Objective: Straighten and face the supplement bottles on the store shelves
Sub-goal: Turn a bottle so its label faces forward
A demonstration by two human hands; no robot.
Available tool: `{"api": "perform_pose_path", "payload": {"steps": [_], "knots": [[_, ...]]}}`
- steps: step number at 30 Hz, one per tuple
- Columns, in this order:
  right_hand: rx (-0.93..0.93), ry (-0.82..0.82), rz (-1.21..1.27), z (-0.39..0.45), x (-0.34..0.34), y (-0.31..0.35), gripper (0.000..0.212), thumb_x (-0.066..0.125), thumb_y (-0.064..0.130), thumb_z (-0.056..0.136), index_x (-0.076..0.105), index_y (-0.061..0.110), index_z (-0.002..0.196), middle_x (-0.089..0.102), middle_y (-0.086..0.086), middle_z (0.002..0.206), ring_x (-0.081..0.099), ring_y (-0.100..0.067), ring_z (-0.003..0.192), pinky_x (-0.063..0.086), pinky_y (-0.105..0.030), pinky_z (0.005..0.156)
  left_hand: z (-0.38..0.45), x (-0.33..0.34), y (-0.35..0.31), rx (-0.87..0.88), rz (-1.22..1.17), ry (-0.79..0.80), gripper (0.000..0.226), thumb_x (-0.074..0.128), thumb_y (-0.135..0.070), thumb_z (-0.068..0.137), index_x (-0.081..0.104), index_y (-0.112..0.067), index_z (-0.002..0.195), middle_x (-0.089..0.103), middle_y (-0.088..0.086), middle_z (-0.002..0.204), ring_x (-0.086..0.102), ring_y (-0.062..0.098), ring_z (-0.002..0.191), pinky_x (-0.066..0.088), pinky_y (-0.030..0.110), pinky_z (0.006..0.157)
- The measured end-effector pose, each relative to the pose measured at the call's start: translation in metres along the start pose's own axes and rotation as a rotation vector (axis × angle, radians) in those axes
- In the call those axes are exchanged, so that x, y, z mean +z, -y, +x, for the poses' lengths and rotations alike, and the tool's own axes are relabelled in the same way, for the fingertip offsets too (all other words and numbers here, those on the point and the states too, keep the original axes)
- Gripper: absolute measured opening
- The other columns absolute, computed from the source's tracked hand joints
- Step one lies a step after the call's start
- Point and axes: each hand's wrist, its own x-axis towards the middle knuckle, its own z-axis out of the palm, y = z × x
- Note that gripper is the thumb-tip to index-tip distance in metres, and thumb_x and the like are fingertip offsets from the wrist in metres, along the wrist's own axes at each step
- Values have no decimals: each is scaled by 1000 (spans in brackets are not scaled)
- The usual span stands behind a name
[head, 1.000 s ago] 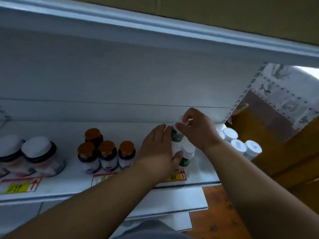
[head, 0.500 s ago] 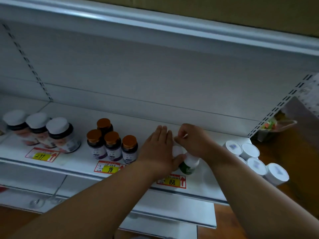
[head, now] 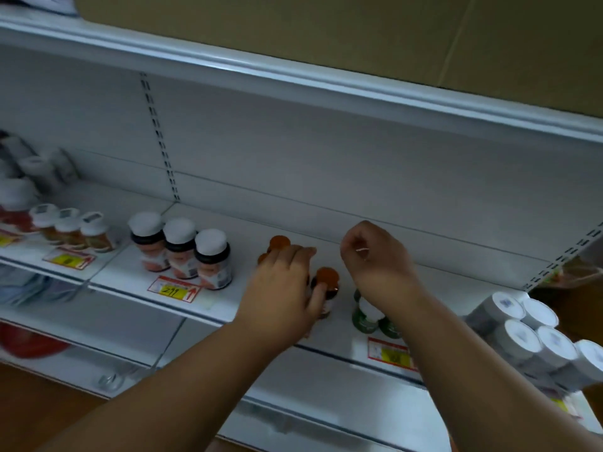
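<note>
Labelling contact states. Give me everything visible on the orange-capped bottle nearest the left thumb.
The orange-capped bottle is small, with a dark body, a pale label band and a round, flat orange cap that looks like plastic. It stands upright on the white shelf, near the front edge. The left hand covers its left side, thumb pressed on the body. The green bottles stand apart to its right. The label print is too blurred to read.

White shelf (head: 248,223) carries white-capped bottles (head: 181,252), orange-capped bottles (head: 326,282), green bottles (head: 365,316), white canisters (head: 522,337).
</note>
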Motion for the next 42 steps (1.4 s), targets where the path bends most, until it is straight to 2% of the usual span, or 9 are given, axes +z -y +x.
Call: {"api": "perform_pose_path", "payload": {"steps": [9,12,16,23,27,30,34,38,42], "knots": [[-220,147,329,9,171,234,10,61,23,88,55,26,81,62,5,86,59,-2,74,49,-17,61,-95,-145,204,-250,91,-189,47,53,-41,83,55,-18,124,59,1,115,50,19,106,40,31,90],[-292,242,374,17,217,298,7,61,29,86,55,30,82,62,8,83,61,-10,77,53,-32,68,-122,-187,260,-350,104,-204,50,50,-47,86,50,-23,130,55,-5,123,49,16,115,41,30,96],[-346,280,397,42,264,357,8,60,36,83,55,31,86,63,7,84,63,-12,79,55,-38,74,-130,-225,326,-426,142,-250,47,57,-43,89,50,-24,132,54,-7,127,47,13,119,34,22,94],[-298,362,324,117,345,414,7,62,32,86,58,27,84,63,9,81,58,-4,69,50,-24,57,-113,-243,427,-483,105,-244,47,57,-42,91,47,-27,135,52,-9,129,43,9,120,27,16,94],[-358,355,127,195,404,440,11,59,27,88,61,22,98,63,4,98,58,-13,86,37,-23,69,-91,-264,486,-484,108,-219,45,57,-43,90,48,-29,132,53,-8,124,47,13,117,31,19,93],[-343,419,-75,252,456,447,23,60,31,87,60,22,108,60,-5,109,59,-22,93,39,-25,71,-74,-280,523,-498,98,-217,49,56,-43,90,49,-22,134,53,-3,128,47,17,119,35,25,97],[-210,419,-286,296,510,458,28,58,43,83,57,15,84,61,-9,92,60,-27,82,41,-28,64,-51,-292,572,-421,60,-179,47,56,-40,89,53,-19,130,57,2,124,50,21,115,39,30,94],[-125,316,-294,308,528,464,41,53,49,92,48,15,68,51,-1,70,53,-24,73,34,-28,59,-32,-298,628,-306,-13,-119,50,53,-41,84,57,-15,126,62,9,117,58,29,104,51,37,85],[-36,432,-228,301,530,457,34,58,40,92,43,22,67,52,0,75,50,-18,73,34,-30,62,-13,-297,675,-118,-101,-112,44,53,-37,87,61,-9,121,63,9,112,55,25,104,46,33,87]]}}
